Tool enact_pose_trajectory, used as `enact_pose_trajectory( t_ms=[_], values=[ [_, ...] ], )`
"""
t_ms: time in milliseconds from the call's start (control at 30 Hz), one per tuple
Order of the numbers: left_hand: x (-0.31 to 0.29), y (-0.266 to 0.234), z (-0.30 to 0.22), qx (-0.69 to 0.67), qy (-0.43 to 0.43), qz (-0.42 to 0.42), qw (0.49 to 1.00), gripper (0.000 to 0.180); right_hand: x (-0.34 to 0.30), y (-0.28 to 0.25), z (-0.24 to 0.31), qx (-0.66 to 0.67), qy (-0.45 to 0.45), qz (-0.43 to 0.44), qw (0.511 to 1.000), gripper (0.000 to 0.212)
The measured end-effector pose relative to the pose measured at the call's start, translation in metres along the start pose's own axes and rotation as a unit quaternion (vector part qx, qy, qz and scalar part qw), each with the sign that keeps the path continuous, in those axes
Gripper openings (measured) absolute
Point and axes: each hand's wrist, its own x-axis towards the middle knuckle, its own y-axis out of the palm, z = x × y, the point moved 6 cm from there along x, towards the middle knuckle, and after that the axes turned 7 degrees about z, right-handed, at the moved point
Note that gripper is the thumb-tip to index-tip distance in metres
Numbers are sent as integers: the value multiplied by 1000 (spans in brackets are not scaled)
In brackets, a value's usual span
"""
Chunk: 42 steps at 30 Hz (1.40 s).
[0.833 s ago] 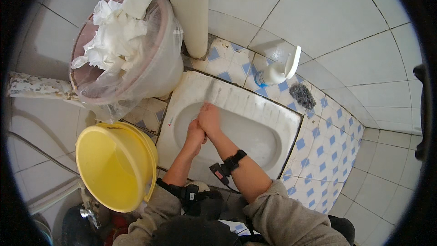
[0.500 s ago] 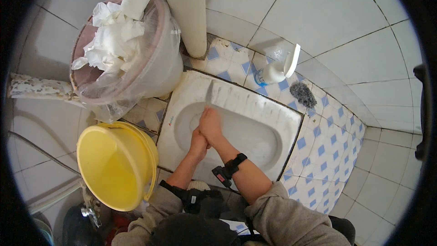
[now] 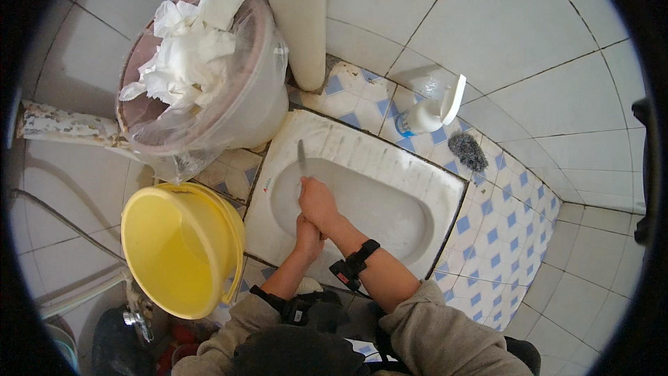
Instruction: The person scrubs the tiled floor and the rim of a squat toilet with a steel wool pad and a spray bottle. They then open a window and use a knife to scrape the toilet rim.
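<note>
A narrow, flat grey blade, like a knife's point(image 3: 301, 157), sticks out from my right hand point(image 3: 319, 203). Its rounded tip lies over the upper left rim of a white squat toilet point(image 3: 451, 203). My right hand is closed around the tool, whose handle is hidden. Just below it, my left hand point(image 3: 307, 235) is closed too and touches the heel of the right. Whether the left fingers wrap the same handle cannot be seen. Both hands hover over the near left part of the bowl.
At left stands a yellow bucket point(image 3: 174, 254); behind it, a lined bin point(image 3: 254, 101) heaped with white paper point(image 3: 188, 63). A white bottle point(image 3: 421, 117) and a grey scouring pad point(image 3: 467, 152) rest on tiles beyond the toilet. A thick pipe point(image 3: 296, 24) rises beside the bin.
My hands have come a little nearer to me, and the blade, blurred before, now shows sharply and points more to the left. The whole view has shifted slightly.
</note>
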Motion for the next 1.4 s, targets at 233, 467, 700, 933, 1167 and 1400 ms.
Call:
enact_pose_trajectory(
  t_ms=[233,467,700,933,1167,1400],
  values=[
    [3,-6,16,4,-29,39,999,12,-15,-4,-5,-3,-2,-36,999,28],
    [-5,-9,26,30,-53,17,998,13,-21,-9,-3,-19,20,-66,997,35],
    [8,3,27,-92,-80,43,992,32,-21,-9,-35,186,10,30,982,41],
    [2,-2,14,101,-173,106,974,46,-25,-11,-52,254,-29,-1,967,30],
    [-29,-5,-14,372,-128,153,906,44,-40,-41,-41,9,53,-116,992,17],
    [-44,-21,-33,448,-196,217,845,38,-33,-42,-21,-54,-3,-85,995,15]
  ],
)
